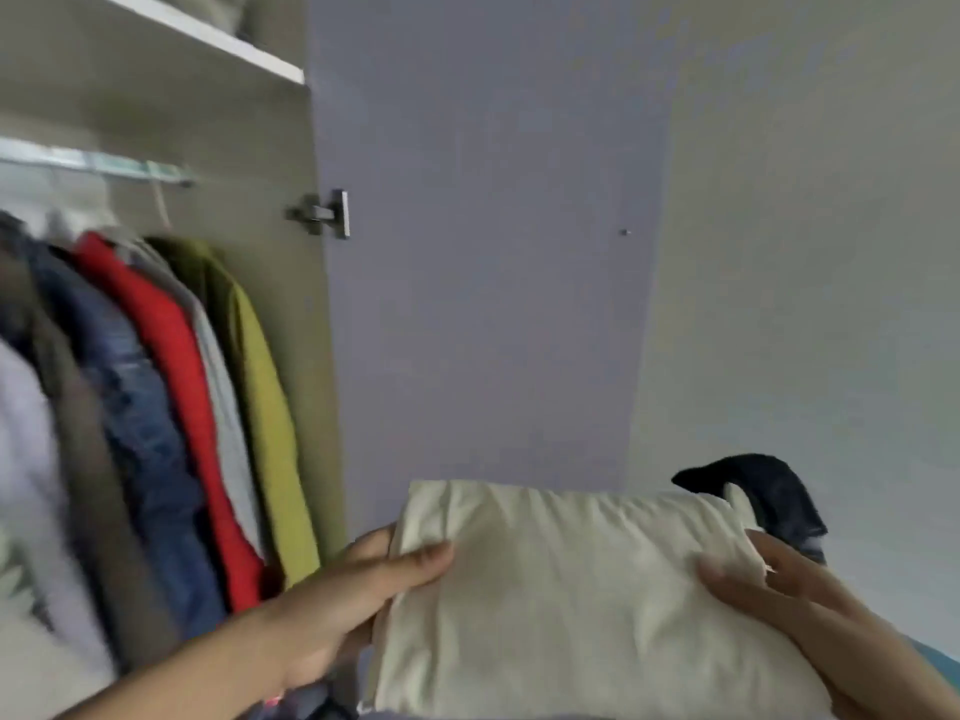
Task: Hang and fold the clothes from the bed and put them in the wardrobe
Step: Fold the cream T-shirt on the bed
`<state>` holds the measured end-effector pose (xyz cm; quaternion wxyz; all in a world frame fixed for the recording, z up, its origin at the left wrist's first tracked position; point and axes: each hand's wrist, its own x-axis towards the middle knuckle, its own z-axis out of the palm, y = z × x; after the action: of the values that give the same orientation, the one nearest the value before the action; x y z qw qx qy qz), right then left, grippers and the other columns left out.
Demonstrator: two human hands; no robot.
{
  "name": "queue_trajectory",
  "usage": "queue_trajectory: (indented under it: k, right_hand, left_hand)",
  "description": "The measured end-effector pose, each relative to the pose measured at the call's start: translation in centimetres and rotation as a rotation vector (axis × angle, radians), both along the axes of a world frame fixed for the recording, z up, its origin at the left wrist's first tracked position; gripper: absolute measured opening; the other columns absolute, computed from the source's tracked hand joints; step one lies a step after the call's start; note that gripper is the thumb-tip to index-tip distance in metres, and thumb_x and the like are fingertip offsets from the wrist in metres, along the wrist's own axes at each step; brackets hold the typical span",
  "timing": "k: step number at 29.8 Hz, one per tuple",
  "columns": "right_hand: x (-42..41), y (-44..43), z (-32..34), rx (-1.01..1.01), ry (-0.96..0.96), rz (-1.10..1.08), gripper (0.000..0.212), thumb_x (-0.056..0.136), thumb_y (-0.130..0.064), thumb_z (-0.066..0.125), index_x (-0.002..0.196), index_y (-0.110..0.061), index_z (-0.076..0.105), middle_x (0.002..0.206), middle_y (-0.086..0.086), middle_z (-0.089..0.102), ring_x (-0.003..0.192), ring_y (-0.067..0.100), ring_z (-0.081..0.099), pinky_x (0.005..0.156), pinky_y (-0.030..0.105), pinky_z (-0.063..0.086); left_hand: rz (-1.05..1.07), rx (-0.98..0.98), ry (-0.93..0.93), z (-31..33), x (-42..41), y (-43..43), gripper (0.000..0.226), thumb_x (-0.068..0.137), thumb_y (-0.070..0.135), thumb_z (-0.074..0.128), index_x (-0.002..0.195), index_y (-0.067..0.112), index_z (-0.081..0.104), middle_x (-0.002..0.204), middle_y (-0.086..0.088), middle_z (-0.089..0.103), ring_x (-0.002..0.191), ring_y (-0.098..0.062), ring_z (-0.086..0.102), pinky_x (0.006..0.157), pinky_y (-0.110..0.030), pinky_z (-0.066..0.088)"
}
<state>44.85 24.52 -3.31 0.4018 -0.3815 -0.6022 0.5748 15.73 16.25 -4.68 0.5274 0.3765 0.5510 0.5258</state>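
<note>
Clothes hang in the wardrobe at nine o'clock. At six, the left hand and right hand hold a folded cloth, fingers clamped on its side edges. A dark garment shows at four.

Single head-worn view, close above the hands, facing forward at the open wardrobe and its door

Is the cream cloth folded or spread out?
Folded: the cream cloth is a compact rectangle, left hand and right hand holding its sides.
</note>
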Motion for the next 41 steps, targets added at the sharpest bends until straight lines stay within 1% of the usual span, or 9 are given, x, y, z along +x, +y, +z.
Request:
queue_trajectory:
  k: [2,6,11,20,27,32,34,38,41]
  right_hand:
    - [-6.2,0.1,1.6,0.016,-0.004,0.163,0.027,0.065,-0.029,0.083,0.082,-0.014,0.069,0.062,0.0,0.07,0.055,-0.005,0.064,0.052,0.007,0.047]
    - [-17.2,-2.4,1.7,0.093,-0.029,0.511,0.046,0.071,-0.058,0.07,0.095,-0.019,0.071,0.093,0.002,0.074,0.087,0.017,0.071,0.085,0.039,0.053]
    - [-28.4,-10.0,2.0,0.114,-0.06,0.801,0.026,0.083,-0.039,0.06,0.098,-0.021,0.069,0.092,-0.001,0.074,0.086,0.017,0.07,0.083,0.038,0.056]
    - [-39.0,-24.6,2.0,0.029,-0.139,1.182,0.018,0.088,-0.012,0.059,0.104,-0.018,0.064,0.092,0.004,0.074,0.089,0.024,0.068,0.08,0.036,0.053]
    - [-46.4,-30.9,7.2,0.537,0.096,0.988,0.038,0.092,-0.013,0.055,0.129,-0.017,0.049,0.112,-0.001,0.063,0.1,0.016,0.06,0.076,0.02,0.044]
    - [-56.1,-35.4,10.9,1.116,-0.144,0.578,0.064,0.099,-0.023,0.039,0.15,-0.013,0.001,0.151,0.019,0.015,0.133,0.033,0.029,0.109,0.033,0.023]
    - [-58.6,-37.0,9.8,1.356,-0.275,0.621,0.055,0.102,-0.031,0.026,0.15,-0.018,0.004,0.157,0.013,0.001,0.143,0.03,0.01,0.116,0.042,0.007]
    - [-61.0,-37.8,5.4,1.397,-0.405,0.868,0.112,0.054,-0.062,-0.038,0.151,-0.022,0.005,0.159,0.005,0.0,0.146,0.023,-0.003,0.115,0.042,-0.01]
    - [-60.8,-37.0,5.1,1.341,-0.413,0.913,0.092,0.072,-0.062,-0.022,0.151,-0.022,0.003,0.159,0.005,-0.003,0.145,0.021,-0.007,0.115,0.039,-0.013]
  left_hand:
    - [0.239,0.011,0.016,1.4,-3.4,-5.1,0.039,0.065,0.018,0.067,0.103,0.01,0.067,0.096,-0.012,0.073,0.084,-0.023,0.071,0.072,-0.032,0.057]
    - [0.631,0.051,0.073,3.2,-7.6,-15.3,0.026,0.079,0.021,0.062,0.104,0.015,0.066,0.094,-0.006,0.074,0.084,-0.02,0.071,0.074,-0.031,0.055]
    - [1.082,0.064,0.136,3.2,-9.8,-27.0,0.039,0.069,0.034,0.069,0.103,0.017,0.065,0.092,-0.005,0.074,0.084,-0.023,0.07,0.072,-0.034,0.056]
    - [1.609,0.115,0.427,5.0,-10.8,-41.8,0.012,0.094,0.029,0.05,0.088,0.027,0.06,0.085,0.003,0.068,0.075,-0.011,0.063,0.058,-0.026,0.044]
    - [1.727,0.077,0.735,9.3,-19.1,-45.7,0.022,0.096,0.031,0.048,0.099,0.012,0.058,0.084,0.0,0.062,0.081,-0.021,0.059,0.058,-0.027,0.041]
    - [1.796,-0.805,1.232,10.3,-28.6,-44.8,0.048,0.1,0.03,0.037,0.138,0.002,0.028,0.133,-0.019,0.044,0.118,-0.032,0.047,0.086,-0.04,0.043]
    - [1.656,-1.003,1.351,9.5,-30.5,-44.2,0.055,0.1,0.03,0.029,0.148,0.014,0.008,0.151,-0.015,0.022,0.134,-0.03,0.029,0.103,-0.046,0.032]
    - [1.396,-0.95,1.188,8.5,-33.6,-44.6,0.051,0.101,0.036,0.013,0.15,0.023,0.01,0.158,-0.005,0.007,0.144,-0.024,0.007,0.114,-0.052,0.006]
    - [1.328,-0.962,1.158,8.4,-34.6,-45.5,0.053,0.1,0.043,0.011,0.15,0.026,0.008,0.158,-0.003,0.005,0.145,-0.024,0.004,0.115,-0.051,0.005]
